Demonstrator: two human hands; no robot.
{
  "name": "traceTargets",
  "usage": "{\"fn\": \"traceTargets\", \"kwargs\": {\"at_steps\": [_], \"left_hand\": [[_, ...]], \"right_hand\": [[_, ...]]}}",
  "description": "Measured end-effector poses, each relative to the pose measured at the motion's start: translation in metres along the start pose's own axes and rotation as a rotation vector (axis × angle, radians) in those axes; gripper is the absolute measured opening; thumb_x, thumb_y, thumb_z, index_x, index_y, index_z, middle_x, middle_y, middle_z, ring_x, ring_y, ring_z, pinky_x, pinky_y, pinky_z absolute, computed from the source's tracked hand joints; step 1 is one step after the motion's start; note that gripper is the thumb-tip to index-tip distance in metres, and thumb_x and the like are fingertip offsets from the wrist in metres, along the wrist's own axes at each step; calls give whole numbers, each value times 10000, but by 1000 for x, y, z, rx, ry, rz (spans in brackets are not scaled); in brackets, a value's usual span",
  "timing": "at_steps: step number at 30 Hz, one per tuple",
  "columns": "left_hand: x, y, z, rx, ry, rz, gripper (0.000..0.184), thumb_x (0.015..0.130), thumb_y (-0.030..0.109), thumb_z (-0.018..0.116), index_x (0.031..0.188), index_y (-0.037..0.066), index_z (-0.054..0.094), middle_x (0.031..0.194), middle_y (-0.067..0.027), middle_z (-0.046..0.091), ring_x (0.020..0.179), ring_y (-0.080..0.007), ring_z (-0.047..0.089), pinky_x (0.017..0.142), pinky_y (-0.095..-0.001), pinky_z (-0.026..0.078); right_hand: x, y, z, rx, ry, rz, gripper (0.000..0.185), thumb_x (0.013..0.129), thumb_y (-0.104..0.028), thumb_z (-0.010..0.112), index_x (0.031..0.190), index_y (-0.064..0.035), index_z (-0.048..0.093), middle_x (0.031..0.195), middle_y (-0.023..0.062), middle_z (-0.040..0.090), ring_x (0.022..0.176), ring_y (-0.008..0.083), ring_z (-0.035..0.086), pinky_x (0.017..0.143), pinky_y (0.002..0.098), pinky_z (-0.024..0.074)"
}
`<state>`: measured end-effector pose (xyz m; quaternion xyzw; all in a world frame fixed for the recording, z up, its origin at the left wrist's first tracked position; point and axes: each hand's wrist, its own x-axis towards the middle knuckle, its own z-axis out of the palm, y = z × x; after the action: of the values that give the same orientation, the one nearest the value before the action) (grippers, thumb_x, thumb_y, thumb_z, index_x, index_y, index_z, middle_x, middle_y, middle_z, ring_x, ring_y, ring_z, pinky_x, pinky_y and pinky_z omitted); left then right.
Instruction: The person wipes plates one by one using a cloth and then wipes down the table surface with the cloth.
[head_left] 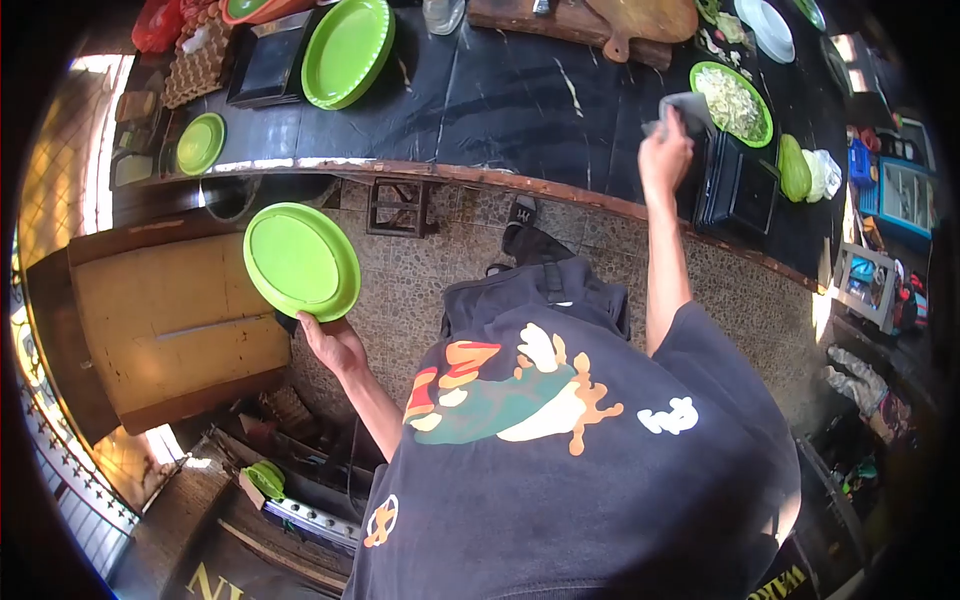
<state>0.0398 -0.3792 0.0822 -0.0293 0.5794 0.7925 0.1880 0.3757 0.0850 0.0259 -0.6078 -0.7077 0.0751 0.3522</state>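
A green oval plate (300, 260) is held up over the floor at the left, its flat face towards the camera. My left hand (335, 343) grips its lower rim. Over the counter at the right, my right hand (666, 155) is closed on a grey cloth (686, 106). Just right of the cloth lies a green plate of shredded pale vegetable (730, 103). Black trays (740, 190) are stacked below that plate, near the counter's front edge.
On the dark counter (500, 110) stand stacked green plates (346, 52), a small green plate (201, 143), egg trays (197, 70), wooden boards (600, 28) and a green gourd (794, 168). A wooden stool (398, 207) is underneath.
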Motion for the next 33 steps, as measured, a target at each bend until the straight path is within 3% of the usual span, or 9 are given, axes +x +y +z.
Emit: {"fn": "traceTargets", "kwargs": {"at_steps": [4, 7, 10, 13, 16, 18, 22, 24, 33], "left_hand": [[5, -6, 1, -23, 57, -20, 572, 1155, 407, 488, 1612, 67, 437, 1602, -101, 523, 1434, -264, 537, 1228, -477, 414], [12, -14, 25, -106, -43, -65, 594, 1155, 448, 460, 1627, 92, 414, 1633, -110, 491, 1470, -285, 499, 1262, -503, 357], [23, -23, 43, -159, -41, -89, 598, 1158, 454, 444, 1632, 92, 400, 1646, -109, 475, 1480, -292, 490, 1269, -502, 348], [21, -22, 55, -122, -35, -71, 588, 1162, 449, 435, 1631, 95, 402, 1637, -103, 482, 1474, -285, 497, 1256, -493, 373], [16, -28, 51, -35, 17, -10, 578, 1166, 442, 429, 1625, 91, 411, 1624, -97, 493, 1467, -268, 506, 1241, -483, 401], [13, -30, 41, -45, 38, 1, 575, 1168, 437, 428, 1623, 85, 413, 1621, -97, 494, 1464, -259, 509, 1234, -474, 412], [11, -25, 34, -85, 123, 6, 606, 1160, 468, 432, 1628, 83, 412, 1645, -103, 480, 1477, -280, 500, 1262, -484, 372], [12, -20, 26, -86, 138, 16, 601, 1163, 462, 428, 1627, 80, 413, 1639, -108, 486, 1476, -279, 501, 1259, -476, 376], [5, 21, -10, -38, 251, 148, 591, 1167, 450, 426, 1603, 51, 436, 1625, -114, 500, 1471, -276, 505, 1251, -471, 373]], "right_hand": [[-47, -45, 54, -109, -171, -87, 421, 899, 35, 562, 1294, -45, 683, 1315, 209, 646, 1264, 447, 608, 1144, 662, 370], [-128, -135, 80, 420, -605, -638, 429, 854, 24, 621, 1248, -65, 768, 1348, 182, 712, 1360, 387, 584, 1178, 523, 403], [-131, -194, 55, 698, -1300, -277, 336, 978, -82, 641, 1292, -88, 760, 1260, 176, 767, 1220, 365, 704, 1090, 454, 518], [-90, -173, 61, 747, -1180, -129, 300, 986, -120, 684, 1272, -96, 773, 1241, 151, 783, 1168, 318, 746, 1029, 399, 561], [-11, -129, 36, 580, -757, -110, 315, 1016, -137, 676, 1313, -66, 753, 1301, 193, 755, 1246, 299, 725, 1061, 380, 551], [23, -101, 39, 306, -490, -60, 341, 1016, -163, 645, 1329, -61, 734, 1175, 252, 760, 1121, 420, 739, 967, 480, 593], [23, -83, 83, 88, -466, -132, 414, 999, -103, 600, 1402, -48, 672, 1370, 245, 690, 1245, 454, 673, 1072, 546, 521], [-27, -93, 131, -116, -465, -307, 498, 942, -31, 609, 1438, -71, 636, 1570, 179, 567, 1537, 381, 439, 1238, 728, 238], [-134, -231, 160, 238, -611, -624, 566, 894, 13, 595, 1457, -38, 617, 1601, 181, 543, 1552, 378, 412, 1280, 693, 166]]}}
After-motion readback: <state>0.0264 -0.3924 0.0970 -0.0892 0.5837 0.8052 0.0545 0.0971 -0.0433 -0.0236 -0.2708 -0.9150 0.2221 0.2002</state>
